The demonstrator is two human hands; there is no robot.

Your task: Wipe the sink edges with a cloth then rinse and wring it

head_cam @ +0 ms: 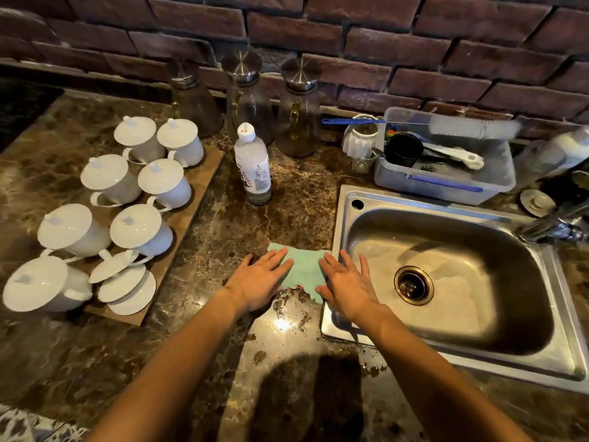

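A light green cloth [305, 270] lies spread flat on the brown marble counter, just left of the steel sink [345, 199]. My left hand [258, 282] rests flat on the cloth's left part, fingers apart. My right hand [345, 287] lies flat on the cloth's right part, its fingers reaching over the sink's left rim. Neither hand grips the cloth. The sink basin is wet, with a brass-ringed drain [413, 284] in the middle. A chrome tap [551, 226] stands at the sink's right side.
Several white lidded cups [140, 231] sit on a board at the left. A plastic bottle [253, 164] and three glass carafes [247, 100] stand behind the cloth. A clear tub of utensils [446, 183] sits behind the sink against the brick wall.
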